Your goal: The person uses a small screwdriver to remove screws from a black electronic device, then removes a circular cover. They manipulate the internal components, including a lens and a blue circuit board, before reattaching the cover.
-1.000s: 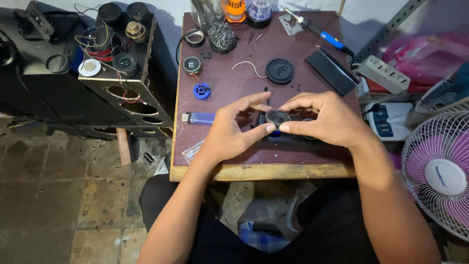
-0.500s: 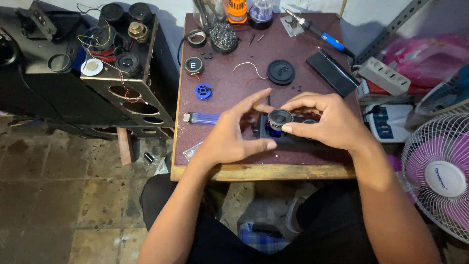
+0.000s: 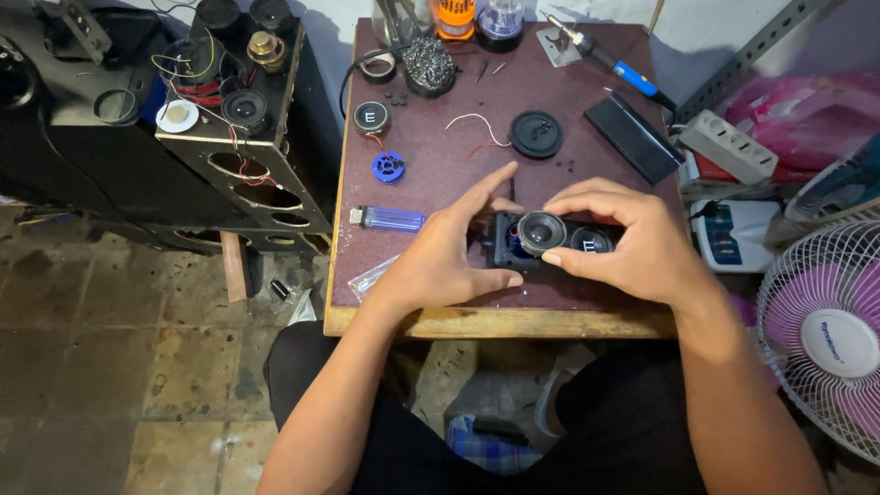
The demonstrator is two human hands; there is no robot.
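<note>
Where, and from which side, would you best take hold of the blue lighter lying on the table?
Grip the blue lighter across its long, narrow body, fingers on its two long sides, coming from above. It lies flat and lengthwise on the table, metal end to the left, with bare surface around it. The left hand is the nearer one; both hands are at the small speaker.

Soft, even light falls from above, bright enough on the maroon tabletop (image 3: 431,183) and dimmer toward the tiled floor (image 3: 101,367). Shadows under the hands (image 3: 541,247) are faint and short. No harsh glare. Focus is sharp in the middle; the wide lens bends the edges, stretching the fan (image 3: 825,330).
</note>
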